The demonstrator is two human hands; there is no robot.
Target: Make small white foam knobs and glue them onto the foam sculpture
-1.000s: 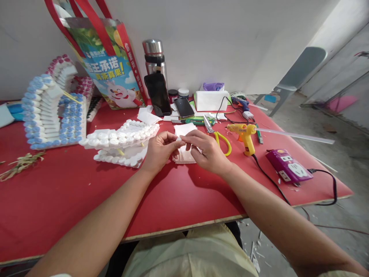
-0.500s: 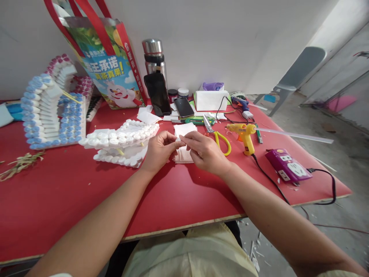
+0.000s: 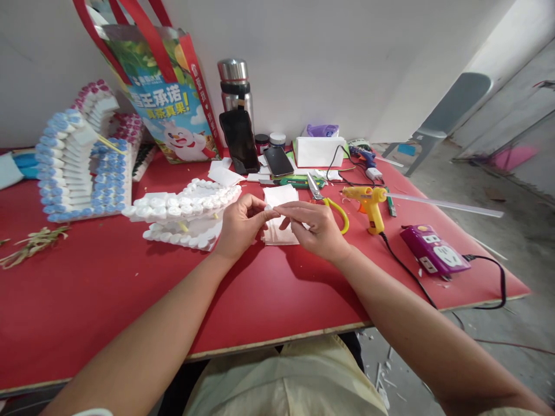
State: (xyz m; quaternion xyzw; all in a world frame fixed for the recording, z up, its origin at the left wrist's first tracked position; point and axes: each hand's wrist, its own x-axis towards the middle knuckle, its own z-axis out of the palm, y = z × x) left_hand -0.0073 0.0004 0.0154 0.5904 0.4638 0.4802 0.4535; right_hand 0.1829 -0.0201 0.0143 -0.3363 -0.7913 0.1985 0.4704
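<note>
Between the fingertips of both hands is a small white piece point(image 3: 269, 207), perhaps rolled paper, mostly covered by the fingers. My left hand point(image 3: 243, 226) pinches it with thumb and index finger. From the other side my right hand point(image 3: 318, 228) meets it with closed fingertips. Under the hands lies a stack of white paper strips point(image 3: 281, 234) on the red table. Left of my left hand stands a white model point(image 3: 182, 207) edged with small white rolls. Yellow-handled scissors point(image 3: 336, 212) lie just beyond my right hand.
To the right are a yellow glue gun point(image 3: 368, 208) with a clear stick and a purple power strip point(image 3: 435, 249). Behind stand a phone point(image 3: 239, 141), a steel flask point(image 3: 234, 72) and a shopping bag point(image 3: 173, 104). A blue-and-white model point(image 3: 65, 167) stands at left.
The fingers of my right hand have straightened a little around the white piece. My left hand keeps its pinch. The whole view has shifted slightly.
</note>
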